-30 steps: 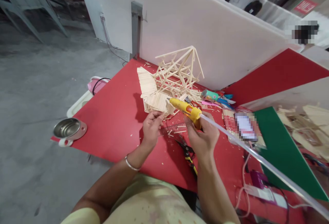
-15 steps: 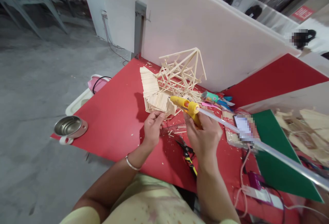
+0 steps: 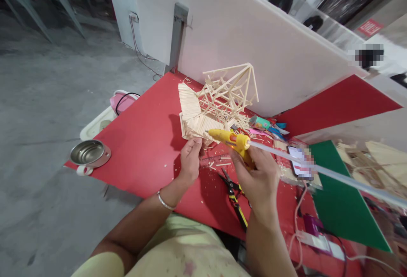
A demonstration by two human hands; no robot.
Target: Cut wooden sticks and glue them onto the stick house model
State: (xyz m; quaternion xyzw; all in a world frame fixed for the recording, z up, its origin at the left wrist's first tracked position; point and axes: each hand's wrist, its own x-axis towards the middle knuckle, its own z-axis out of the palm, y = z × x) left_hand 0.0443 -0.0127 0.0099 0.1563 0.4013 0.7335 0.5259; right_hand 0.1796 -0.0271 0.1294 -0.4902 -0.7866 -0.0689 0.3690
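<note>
My right hand [image 3: 262, 175] is wrapped round the handle of a yellow hot glue gun [image 3: 230, 138]. A long clear glue stick [image 3: 282, 154] runs out of its back end. The nozzle points left, over the near edge of a model made of thin wooden sticks [image 3: 205, 124]. That model has flat stick panels in front and an open lattice frame behind. At its near edge, my left hand [image 3: 190, 162] is closed in a pinch; what lies between the fingertips is too small to make out. Yellow-and-black pliers [image 3: 234, 200] lie between my forearms, close to a clear ruler [image 3: 211, 160].
On the red table [image 3: 143, 141] stand a metal cup [image 3: 90, 154] at the left corner and a green can [image 3: 260, 122] behind. At right lie a phone [image 3: 299, 162], a green board [image 3: 343, 196] and a power strip [image 3: 321, 243] with cords. A white partition [image 3: 232, 26] rises behind.
The glue gun's nozzle has come left and nearer to me, now over the model's near edge. My left hand keeps its pinch there. The whole view has shifted slightly.
</note>
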